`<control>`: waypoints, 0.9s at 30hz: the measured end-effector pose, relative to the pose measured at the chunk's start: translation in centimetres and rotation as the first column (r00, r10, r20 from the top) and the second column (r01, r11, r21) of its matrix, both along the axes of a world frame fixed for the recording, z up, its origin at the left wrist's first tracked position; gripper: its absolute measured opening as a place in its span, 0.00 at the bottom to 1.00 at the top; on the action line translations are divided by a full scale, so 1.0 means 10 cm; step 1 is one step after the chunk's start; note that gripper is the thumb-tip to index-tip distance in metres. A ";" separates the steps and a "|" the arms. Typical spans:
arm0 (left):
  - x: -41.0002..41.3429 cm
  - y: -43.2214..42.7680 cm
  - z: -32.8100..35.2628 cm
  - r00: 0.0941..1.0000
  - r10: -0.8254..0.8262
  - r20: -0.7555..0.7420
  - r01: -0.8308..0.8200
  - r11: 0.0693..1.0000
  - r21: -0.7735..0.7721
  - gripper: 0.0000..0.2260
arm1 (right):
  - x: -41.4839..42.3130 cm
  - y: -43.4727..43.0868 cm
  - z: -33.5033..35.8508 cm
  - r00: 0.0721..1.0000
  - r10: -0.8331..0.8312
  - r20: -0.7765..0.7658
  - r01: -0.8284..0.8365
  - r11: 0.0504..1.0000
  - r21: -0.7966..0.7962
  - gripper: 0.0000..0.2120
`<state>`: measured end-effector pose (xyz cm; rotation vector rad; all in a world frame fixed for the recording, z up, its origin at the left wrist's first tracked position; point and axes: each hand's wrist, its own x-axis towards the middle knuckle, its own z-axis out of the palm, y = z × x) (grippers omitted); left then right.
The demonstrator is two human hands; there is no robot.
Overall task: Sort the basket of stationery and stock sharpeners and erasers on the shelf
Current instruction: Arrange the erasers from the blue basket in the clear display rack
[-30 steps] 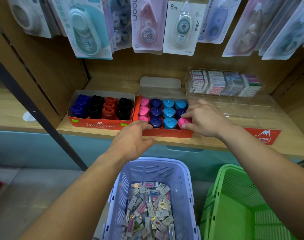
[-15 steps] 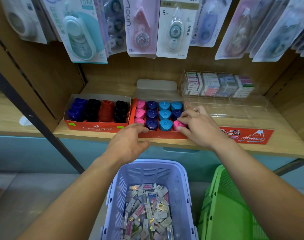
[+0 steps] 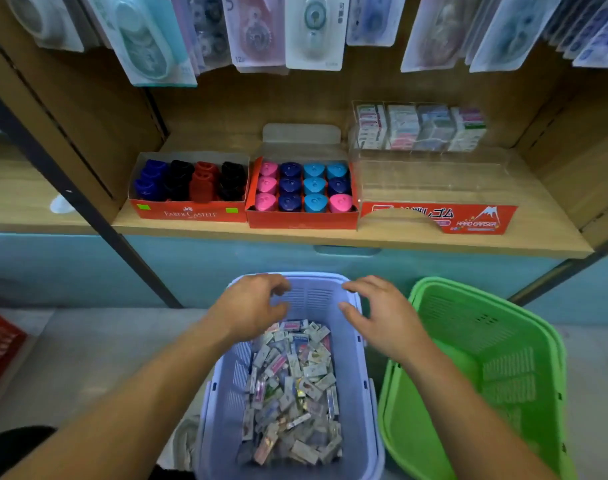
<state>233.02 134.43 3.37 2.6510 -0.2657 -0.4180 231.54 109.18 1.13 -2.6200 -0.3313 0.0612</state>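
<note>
Erasers (image 3: 292, 389) lie in the left basket (image 3: 354, 393), below the shelf (image 3: 330, 237) holding sharpener boxes (image 3: 302, 218).

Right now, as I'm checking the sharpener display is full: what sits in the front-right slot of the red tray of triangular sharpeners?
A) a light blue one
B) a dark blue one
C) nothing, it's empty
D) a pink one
D: a pink sharpener fills the front-right corner of the red tray, right beside a light blue one.
</note>
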 end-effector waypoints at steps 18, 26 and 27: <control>-0.66 -0.21 -2.50 0.732 0.517 -0.443 -0.603 0.794 -0.070 0.26 | -0.50 0.85 -2.37 0.738 -0.322 -0.593 0.360 0.931 -0.058 0.32; -0.51 -0.24 -3.01 0.799 0.464 -0.382 -0.516 0.856 -0.040 0.41 | -0.43 1.08 -2.82 0.745 -0.501 -0.440 0.500 0.856 -0.127 0.36; -0.48 -0.22 -3.06 0.810 0.445 -0.382 -0.497 0.866 -0.045 0.40 | -0.42 1.08 -2.85 0.740 -0.508 -0.441 0.509 0.851 -0.127 0.34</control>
